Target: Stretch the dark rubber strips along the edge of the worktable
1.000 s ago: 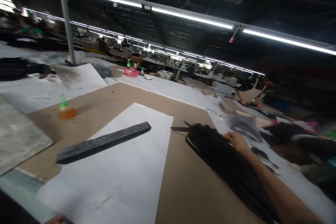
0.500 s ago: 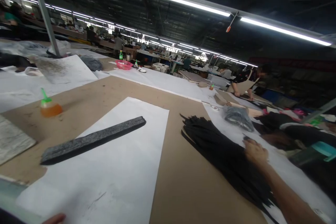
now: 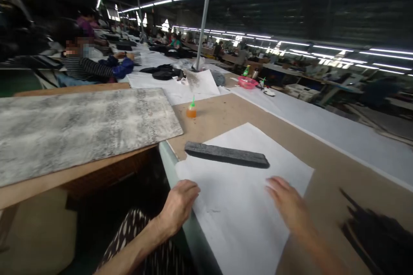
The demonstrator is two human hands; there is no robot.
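A white paper sheet lies on the brown board, its near side by the table edge. Across its far part rests a dark grey, flat-sided bar or bundle of strips. My left hand hovers at the sheet's left edge, fingers loosely bent, nothing visible in it; its thumb is hidden. Over the sheet's right side, my right hand is open, slightly blurred, with fingers stretched toward the bar but apart from it. A pile of thin black strips lies at the lower right, away from both hands.
A bottle of orange liquid with a green nozzle stands beyond the bar. To the left is a mottled grey-white board. A pink basin sits farther back, near a metal post. Another person in a striped sleeve works at the far left.
The view has swung left. My right hand has left the black strips and come over the white sheet. My left hand has come further into view beside the sheet's edge.
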